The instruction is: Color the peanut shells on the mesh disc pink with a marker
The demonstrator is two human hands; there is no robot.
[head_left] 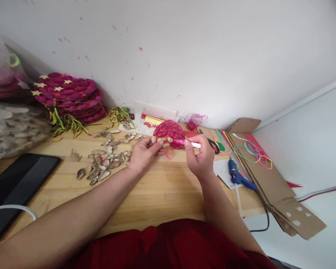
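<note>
My left hand point(145, 152) grips the left edge of a round piece point(169, 129) covered with peanut shells. Most of its shells are painted magenta; several along the near left edge are bare tan. A pink string loop point(170, 152) hangs from its near side. In my right hand point(199, 155) is a white-handled brush point(195, 145), its magenta tip touching the painted shells on the right. Loose shells point(102, 164) lie on the wooden table point(156, 194) left of my left hand.
Stacked magenta pieces point(70, 93) with yellow stars stand back left, beside a bag of shells point(19, 127). A black tablet point(25, 179) lies left. At right are a blue glue gun point(238, 175), scissors point(214, 145) and cardboard point(263, 172). A pink paint cup point(192, 123) stands by the wall.
</note>
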